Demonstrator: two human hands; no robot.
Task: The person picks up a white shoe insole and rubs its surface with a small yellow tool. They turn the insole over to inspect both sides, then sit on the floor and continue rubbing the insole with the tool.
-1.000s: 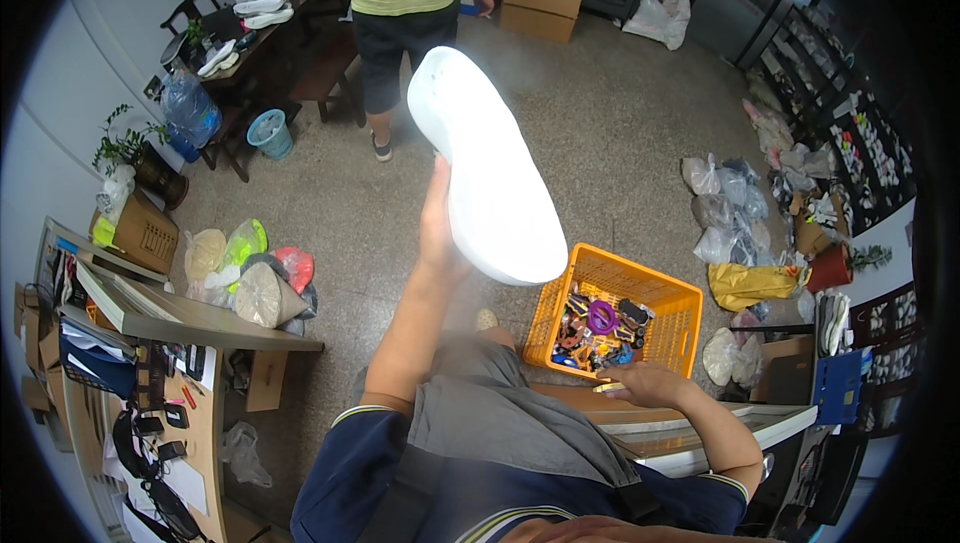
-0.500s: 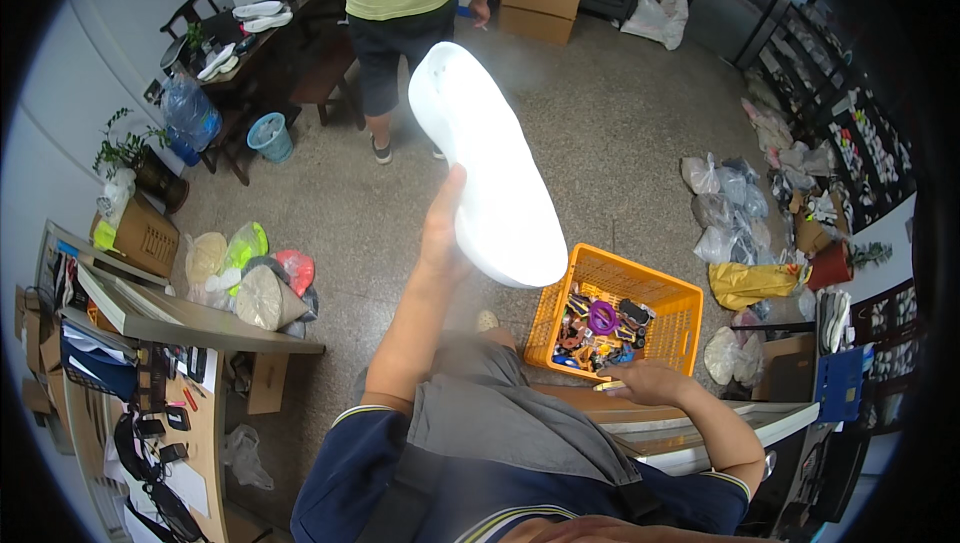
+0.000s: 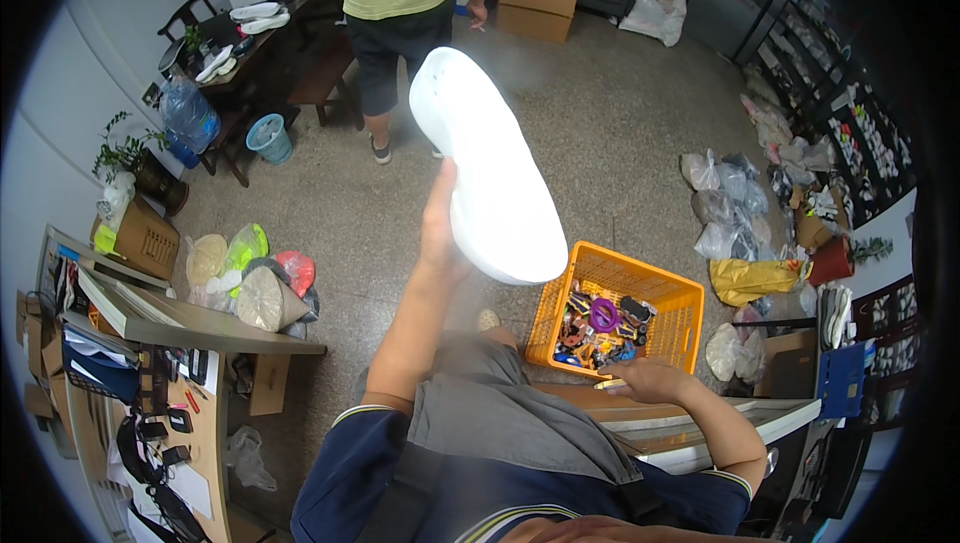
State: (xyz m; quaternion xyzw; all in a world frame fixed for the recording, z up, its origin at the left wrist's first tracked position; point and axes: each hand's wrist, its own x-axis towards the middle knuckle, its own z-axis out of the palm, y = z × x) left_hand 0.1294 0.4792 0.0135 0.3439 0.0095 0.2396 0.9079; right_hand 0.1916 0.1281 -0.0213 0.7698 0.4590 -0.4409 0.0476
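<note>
One white shoe sole (image 3: 500, 183), head view: held up before the person, over the stone-patterned floor (image 3: 600, 163), long axis slanting from upper left to lower right. Left hand (image 3: 441, 233): clamped on the sole's left edge, thumb visible, other fingers hidden behind. Right hand (image 3: 648, 381): low, by the near rim of the crate, fingers closed around a small yellowish item (image 3: 608, 384), kind too small to tell. One orange plastic crate (image 3: 625, 275), slatted walls: contains a purple ring-shaped piece (image 3: 604, 316) among a jumble of small multicoloured parts. One light-blue bin (image 3: 271, 150): pale, plastic-looking contents. One group of filled bags (image 3: 268, 298), left floor: beige, lime and red contents. One group of clear bags (image 3: 722, 205), right floor: greyish and white contents. One large cardboard box (image 3: 535, 20), far side: smaller carton on top; interior cannot be seen.
</note>
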